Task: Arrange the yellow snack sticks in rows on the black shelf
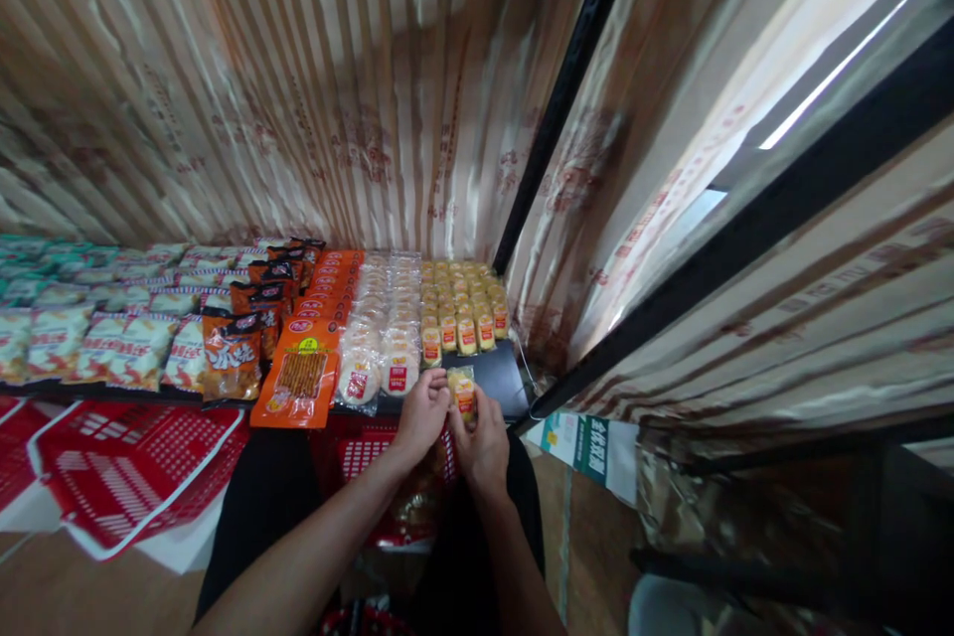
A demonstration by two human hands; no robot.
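My left hand (pixel 421 414) and my right hand (pixel 481 442) meet at the front edge of a dark shelf (pixel 499 373). Both have fingers closed on one small yellow snack packet (pixel 463 394) with a red label, held upright between them. Just behind it stand rows of the same yellow packets (pixel 458 303). To their left lie rows of clear-wrapped round cakes (pixel 384 333), then orange packs (pixel 302 378), then dark orange bags (pixel 233 355).
More white and green snack bags (pixel 81 338) fill the shelf's left side. Red plastic baskets (pixel 123 472) sit below, one (pixel 373 452) under my hands. A black post (pixel 566 89) rises at the shelf's right end; a green and white carton (pixel 585 447) stands beside it.
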